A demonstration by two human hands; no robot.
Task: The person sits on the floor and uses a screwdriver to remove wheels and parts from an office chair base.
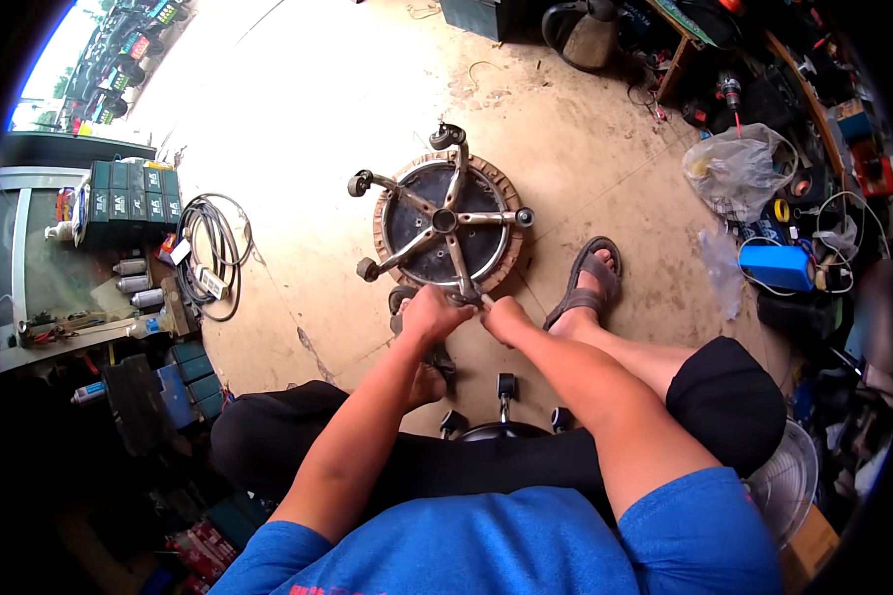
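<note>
A five-legged metal chair base [444,220] with casters lies on a round dark disc [415,218] with a brown rim, on the floor before me. My left hand [437,317] is closed at the end of the nearest leg [458,266]. My right hand [506,322] is closed just right of it, around a thin metal piece whose kind I cannot make out; what my left fingers grip is partly hidden. My sandalled right foot [590,283] is beside the disc; my left foot [422,387] is partly behind my left arm.
Casters of another chair base [507,387] show below my hands. A coiled cable [213,297] and stacked dark batteries [134,203] are at left. A kettle [590,38], drill [730,91], plastic bag [724,169] and blue pack [769,266] are among clutter at right. The tan floor [318,149] surrounds the base.
</note>
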